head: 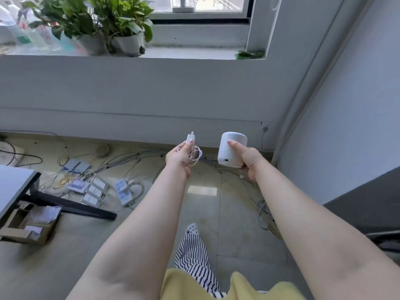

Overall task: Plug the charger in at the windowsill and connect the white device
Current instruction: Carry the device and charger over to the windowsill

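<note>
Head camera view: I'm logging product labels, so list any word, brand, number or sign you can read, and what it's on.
No text is legible in this view.
Clear plastic bottles on the windowsill: red label marks, too blurred to read.
White-and-blue packets on the floor among the cables: print too small to read.
White cylindrical device in the right hand: no marking visible.
White charger plug in the left hand: no marking visible.

1. I get bright, even daylight from the grey-framed glass window at the top.
2. A pale glare patch sits on the glossy beige tiled floor.
3. Shadows are soft.
4. Wide-angle bending curves the wall lines toward the edges.
5. The clear plastic bottles at top left look washed out and blurry.
</note>
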Motion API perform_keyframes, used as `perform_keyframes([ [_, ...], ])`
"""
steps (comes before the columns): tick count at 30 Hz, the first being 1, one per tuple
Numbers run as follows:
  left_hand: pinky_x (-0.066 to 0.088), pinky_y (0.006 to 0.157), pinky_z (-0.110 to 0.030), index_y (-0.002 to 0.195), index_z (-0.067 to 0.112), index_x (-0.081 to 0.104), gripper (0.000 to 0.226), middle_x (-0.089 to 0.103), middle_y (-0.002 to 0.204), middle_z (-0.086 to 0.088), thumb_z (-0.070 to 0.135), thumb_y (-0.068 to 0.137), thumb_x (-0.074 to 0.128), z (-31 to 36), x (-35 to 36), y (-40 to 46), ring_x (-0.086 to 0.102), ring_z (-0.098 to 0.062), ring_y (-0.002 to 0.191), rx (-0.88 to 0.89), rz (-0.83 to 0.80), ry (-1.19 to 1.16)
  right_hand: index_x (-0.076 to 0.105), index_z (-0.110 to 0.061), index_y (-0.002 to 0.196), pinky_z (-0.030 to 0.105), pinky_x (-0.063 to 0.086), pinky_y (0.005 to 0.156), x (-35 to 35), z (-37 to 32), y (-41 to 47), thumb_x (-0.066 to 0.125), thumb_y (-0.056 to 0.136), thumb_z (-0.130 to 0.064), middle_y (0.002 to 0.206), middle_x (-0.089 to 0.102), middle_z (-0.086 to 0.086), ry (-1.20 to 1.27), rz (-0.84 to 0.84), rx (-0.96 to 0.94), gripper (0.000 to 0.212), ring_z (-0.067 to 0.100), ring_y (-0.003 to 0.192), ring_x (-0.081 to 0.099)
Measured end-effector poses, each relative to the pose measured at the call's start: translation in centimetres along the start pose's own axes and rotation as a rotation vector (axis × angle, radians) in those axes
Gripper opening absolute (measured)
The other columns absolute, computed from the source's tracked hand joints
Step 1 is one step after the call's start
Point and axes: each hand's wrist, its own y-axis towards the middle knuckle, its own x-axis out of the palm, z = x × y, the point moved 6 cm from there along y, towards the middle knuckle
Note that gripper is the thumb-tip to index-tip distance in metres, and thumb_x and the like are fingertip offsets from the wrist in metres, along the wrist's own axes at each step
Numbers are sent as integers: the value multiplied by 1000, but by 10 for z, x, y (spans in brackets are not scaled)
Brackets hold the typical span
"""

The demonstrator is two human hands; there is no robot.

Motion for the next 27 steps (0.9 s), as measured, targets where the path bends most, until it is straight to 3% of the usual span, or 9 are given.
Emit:
perform_keyframes([
  [5,53,57,-23,91,6,65,14,63,77,-11,7,79,73,50,40,82,61,-20,63,-25,-31,40,57,-8,122,38,51,96,30,-55,77,75,72,-46,117,66,10,5,31,0,65,27,106,65],
  [8,53,69,-27,106,1,66,30,64,81,-11,9,79,74,86,60,135,62,-26,75,-4,-32,75,58,-9,121,36,53,93,47,-90,121,75,73,-45,113,66,8,35,47,-16,62,24,97,65],
  [12,51,92,-33,88,11,68,13,66,81,-10,13,77,75,121,88,196,62,-28,85,-19,-42,113,59,-10,120,36,52,90,68,-127,173,75,73,-46,111,67,7,52,57,-22,61,23,95,64],
  [14,48,99,-35,89,11,68,15,67,83,-9,13,76,76,128,97,219,63,-28,87,-34,-36,127,58,-10,120,36,53,90,75,-142,194,75,73,-46,113,67,7,53,61,-20,61,23,97,65],
  [24,52,81,-31,87,9,66,11,65,84,-13,7,78,73,201,169,339,61,-27,79,2,-61,38,59,-7,119,28,54,74,120,-237,325,75,75,-41,108,67,8,75,28,-71,57,21,87,66],
  [27,50,88,-33,88,9,66,11,65,85,-13,8,79,73,228,196,376,60,-28,80,30,-63,45,59,-8,120,28,53,74,130,-270,367,75,74,-43,109,68,7,57,19,-114,60,20,88,66],
])
